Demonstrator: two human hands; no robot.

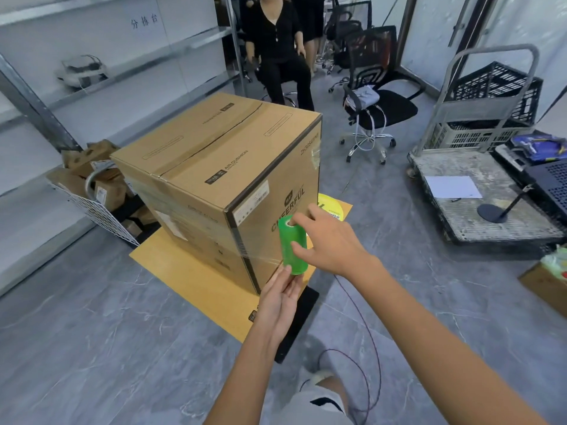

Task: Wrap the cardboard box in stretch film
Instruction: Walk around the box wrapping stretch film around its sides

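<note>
Nearest the lens: two bare forearms reaching forward, above a thin cable [372,342] looped on the floor.

Right hand [328,240]: pinched on the upper end of the green film roll [293,243], one finger in the core, thumb on the side.
Left hand [280,297]: directly below, fingers nearly straight, touching the lower end without wrapping round it.
Hands close together, one above the other, with the roll upright between them.

Cardboard box [214,167]: centre of the scene, standing on a flat cardboard sheet [190,271], with the roll just beside its near right corner.
Stretch film [260,256]: drawn taut from roll to that corner. Clear bands visible across the left face. Top apparently bare, so wrapping judged partly done.

Likely faults from here:
- Tearing at the sharp near corner, from pulling too hard
- Slack or bunched film, from letting the roll spin freely on the finger
- Dropping the roll, from the light support underneath
- Tripping on the cable while walking round the box; mind also the trolley [460,216] at right and the office chair [386,108] at far right
- Sliding the box on the sheet, from sideways tension
</note>
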